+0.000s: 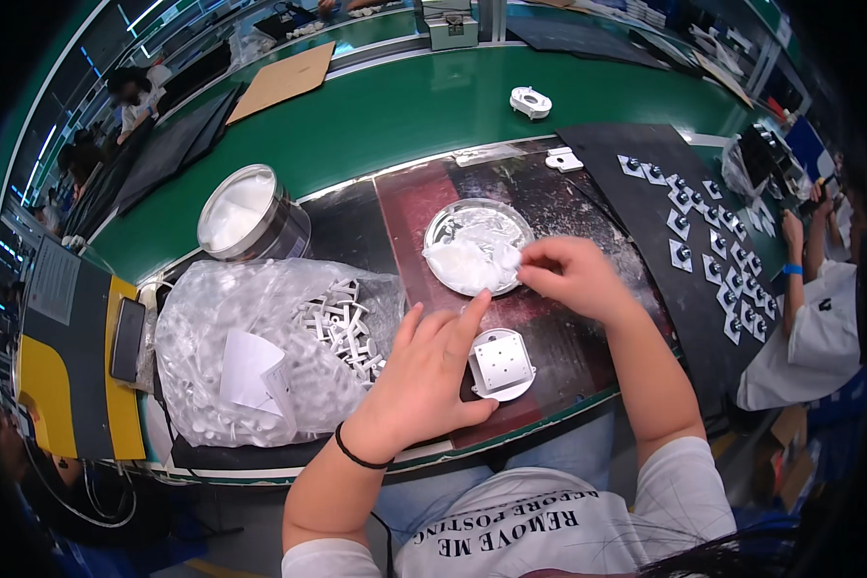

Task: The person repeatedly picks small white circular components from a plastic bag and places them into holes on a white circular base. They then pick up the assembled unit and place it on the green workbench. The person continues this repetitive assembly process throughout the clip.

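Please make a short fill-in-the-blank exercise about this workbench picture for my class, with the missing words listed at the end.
1. The left hand has a ____ band around its wrist.
2. The right hand has its fingertips at the edge of crumpled material coloured ____.
3. The big clear plastic bag lies toward the person's ____ side.
4. The long bench surface beyond the bag is ____.

Missing words: black; white; left; green.
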{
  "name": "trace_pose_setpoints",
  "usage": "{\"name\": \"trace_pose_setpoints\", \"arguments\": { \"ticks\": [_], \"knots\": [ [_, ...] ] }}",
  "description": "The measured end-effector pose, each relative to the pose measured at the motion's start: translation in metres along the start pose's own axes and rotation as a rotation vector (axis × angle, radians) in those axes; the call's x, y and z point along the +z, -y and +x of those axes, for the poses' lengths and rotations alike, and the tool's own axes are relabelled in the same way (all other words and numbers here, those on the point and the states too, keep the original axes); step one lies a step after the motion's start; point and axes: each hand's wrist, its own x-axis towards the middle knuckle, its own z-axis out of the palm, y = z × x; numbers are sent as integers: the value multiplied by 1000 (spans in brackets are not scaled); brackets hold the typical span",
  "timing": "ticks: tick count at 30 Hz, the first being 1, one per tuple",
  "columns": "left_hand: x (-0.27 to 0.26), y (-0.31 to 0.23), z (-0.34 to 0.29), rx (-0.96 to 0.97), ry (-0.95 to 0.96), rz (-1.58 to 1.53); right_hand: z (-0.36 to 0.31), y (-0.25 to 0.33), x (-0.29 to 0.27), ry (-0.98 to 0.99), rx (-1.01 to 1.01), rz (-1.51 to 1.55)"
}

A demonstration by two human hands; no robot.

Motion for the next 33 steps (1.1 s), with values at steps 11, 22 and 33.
{"name": "trace_pose_setpoints", "arguments": {
  "ticks": [11, 22, 33],
  "knots": [
    [13, 6, 5, 19, -61, -103, -14, -25, 20, 323, -80, 505],
    [15, 8, 4, 9, -37, -153, -12, -23, 20, 282, -267, 154],
    [14, 10, 5, 33, -62, -200, -13, -26, 0, 268, -258, 54]
  ]
}}
